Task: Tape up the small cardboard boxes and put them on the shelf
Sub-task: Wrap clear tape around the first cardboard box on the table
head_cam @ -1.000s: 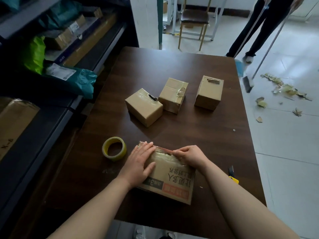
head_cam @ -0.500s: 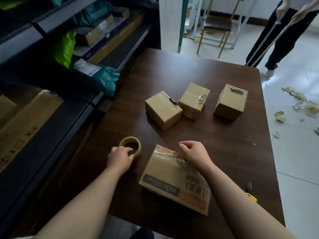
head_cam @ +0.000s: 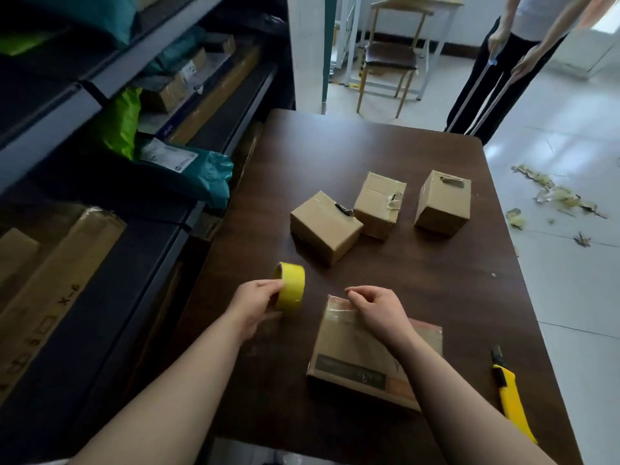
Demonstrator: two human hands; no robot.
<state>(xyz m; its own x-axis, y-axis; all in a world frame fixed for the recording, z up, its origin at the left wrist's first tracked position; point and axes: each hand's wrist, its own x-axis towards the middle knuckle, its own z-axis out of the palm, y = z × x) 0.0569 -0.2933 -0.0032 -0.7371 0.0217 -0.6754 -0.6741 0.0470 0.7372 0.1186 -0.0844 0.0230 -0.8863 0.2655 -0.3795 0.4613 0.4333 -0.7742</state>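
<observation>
Dark wooden tabletop (head_cam: 419, 156), shelf (head_cam: 100, 85) stacked with parcels along the left side, sweeper (head_cam: 496, 62) working the floor beyond. Left hand (head_cam: 251, 305) gripping the yellow tape roll (head_cam: 292, 286), roll turned on edge, just left of the printed box (head_cam: 352, 357). Right hand (head_cam: 375, 310) over that box's far edge, fingers curled; can't tell whether pinching a flap or tape end, or just resting. Small boxes farther back mid-table: left box (head_cam: 323, 226) and middle box (head_cam: 377, 204) just beside each other, right box (head_cam: 442, 203) apart, all with ragged old tape on top, none on the shelf yet. Utility knife (head_cam: 510, 397) near the right edge, by the right forearm. Probably at tape-start on the near box. Risks: no free end visible on the roll, so likely one-handed picking and flaps springing open; crumpled old tape on the seam, meaning poor stick and wrinkles; light box sliding under pull tension without firm hold-down; knife placed for an elbow knock-off.
</observation>
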